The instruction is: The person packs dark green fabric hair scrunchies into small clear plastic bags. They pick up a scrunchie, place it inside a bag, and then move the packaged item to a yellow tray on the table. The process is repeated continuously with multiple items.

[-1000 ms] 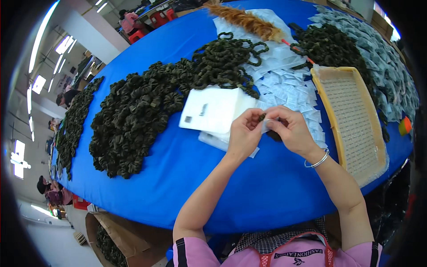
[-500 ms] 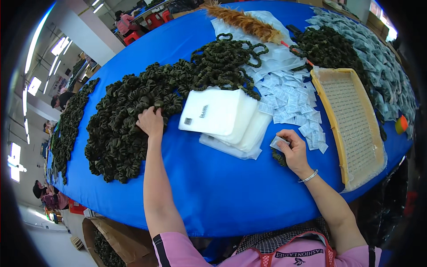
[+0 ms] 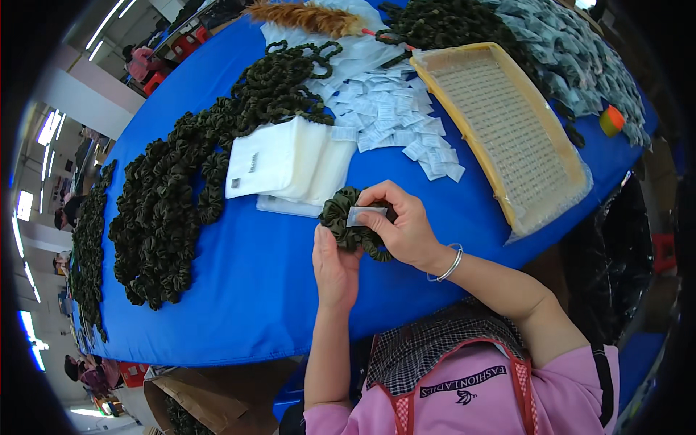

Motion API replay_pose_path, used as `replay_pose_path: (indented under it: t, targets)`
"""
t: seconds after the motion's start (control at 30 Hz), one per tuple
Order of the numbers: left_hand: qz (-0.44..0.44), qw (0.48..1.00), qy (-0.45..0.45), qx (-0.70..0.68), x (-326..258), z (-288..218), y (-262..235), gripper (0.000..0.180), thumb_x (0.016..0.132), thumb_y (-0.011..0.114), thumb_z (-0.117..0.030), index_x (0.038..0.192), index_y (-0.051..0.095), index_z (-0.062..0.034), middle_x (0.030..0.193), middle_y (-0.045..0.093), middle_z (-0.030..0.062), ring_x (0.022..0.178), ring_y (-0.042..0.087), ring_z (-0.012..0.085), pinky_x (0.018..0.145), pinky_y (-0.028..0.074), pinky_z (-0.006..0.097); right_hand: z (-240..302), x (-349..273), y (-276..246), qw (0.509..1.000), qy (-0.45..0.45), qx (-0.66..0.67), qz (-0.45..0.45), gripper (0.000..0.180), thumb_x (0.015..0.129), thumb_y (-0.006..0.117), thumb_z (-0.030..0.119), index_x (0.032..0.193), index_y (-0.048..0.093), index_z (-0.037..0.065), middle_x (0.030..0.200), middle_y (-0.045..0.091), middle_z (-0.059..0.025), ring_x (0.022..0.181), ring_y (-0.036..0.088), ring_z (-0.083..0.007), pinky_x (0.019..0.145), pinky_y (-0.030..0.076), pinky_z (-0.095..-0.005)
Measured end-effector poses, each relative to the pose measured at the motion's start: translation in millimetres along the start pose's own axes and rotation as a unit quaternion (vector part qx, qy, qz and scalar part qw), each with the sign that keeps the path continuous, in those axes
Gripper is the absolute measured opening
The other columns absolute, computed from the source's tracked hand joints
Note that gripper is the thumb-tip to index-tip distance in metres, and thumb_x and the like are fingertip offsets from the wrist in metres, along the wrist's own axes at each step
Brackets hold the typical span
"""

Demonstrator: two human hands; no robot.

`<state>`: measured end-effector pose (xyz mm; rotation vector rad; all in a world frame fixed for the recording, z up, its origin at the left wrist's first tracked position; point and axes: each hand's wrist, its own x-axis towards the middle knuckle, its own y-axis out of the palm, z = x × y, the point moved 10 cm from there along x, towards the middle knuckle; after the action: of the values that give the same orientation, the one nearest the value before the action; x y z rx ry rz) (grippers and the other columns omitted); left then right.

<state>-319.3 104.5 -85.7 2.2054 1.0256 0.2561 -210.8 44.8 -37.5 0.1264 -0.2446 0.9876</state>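
Note:
My left hand (image 3: 336, 274) is closed on a puffy dark green scrunchie (image 3: 336, 209), its fingers mostly hidden behind the fabric. Meeting it from the right, my right hand (image 3: 407, 226) pinches a small whitish label (image 3: 365, 216) between thumb and fingers, against the scrunchie. A thinner, twisted dark green hair tie (image 3: 378, 251) hangs below the label at my right fingers. Just beyond both hands lies a stack of white translucent bags (image 3: 272, 159). Farther left is a large heap of dark green scrunchies (image 3: 163, 217).
Thin green hair ties (image 3: 279, 90) lie beyond the bags, beside scattered pale labels (image 3: 391, 109). A yellow-rimmed tray (image 3: 500, 123) stands to the right. A brown feather duster (image 3: 308, 18) and bluish packets (image 3: 573, 58) lie farther back on the blue table cover (image 3: 254, 290).
My left hand has left the heap and come right with a scrunchie. My right hand has moved up to it with the label and thin hair tie. The view has shifted.

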Motion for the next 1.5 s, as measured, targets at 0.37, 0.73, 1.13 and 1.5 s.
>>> replay_pose_path:
  t: [0.37,0.73,1.13,1.5]
  targets:
    - [-0.018,0.885,0.084,0.458,3,19,7,0.024,0.09,0.061,-0.012,0.108,0.058,0.0033,0.095,0.062,0.0085,0.09,0.06,0.0171,0.077,0.047,0.028,-43,-59,-71,0.995,0.043,-0.05,-0.079,0.034,0.088,0.064,0.024,0.113,0.055,0.002,0.099,0.064,-0.0133,0.093,0.062,-0.0199,0.079,0.049,-0.0309]
    - [-0.157,0.572,0.244,0.767,153,-100,-63,0.021,0.078,0.066,-0.024,0.085,0.073,-0.005,0.09,0.068,0.0167,0.077,0.066,0.0252,0.071,0.049,0.036,-41,-57,-72,0.986,-0.009,-0.155,-0.058,0.037,0.086,0.064,0.031,0.111,0.056,0.004,0.102,0.063,-0.0127,0.091,0.063,-0.0296,0.078,0.048,-0.0355]
    - [0.043,0.71,0.193,0.676,15,-60,-19,0.009,0.082,0.066,-0.008,0.084,0.07,0.0005,0.072,0.065,0.0065,0.064,0.058,0.0162,0.061,0.046,0.028,-53,-55,-96,0.986,0.011,-0.026,-0.164,0.035,0.087,0.066,0.026,0.11,0.056,0.002,0.096,0.064,-0.0096,0.088,0.061,-0.0159,0.077,0.048,-0.0289]
    - [0.066,0.63,0.243,0.734,-63,19,24,0.014,0.075,0.068,-0.004,0.089,0.066,-0.007,0.08,0.06,0.0075,0.079,0.056,0.0268,0.068,0.045,0.036,1,-107,-13,0.936,-0.194,-0.214,0.198,0.036,0.082,0.067,0.031,0.11,0.056,0.011,0.095,0.062,-0.0076,0.081,0.063,-0.0273,0.064,0.05,-0.0353]
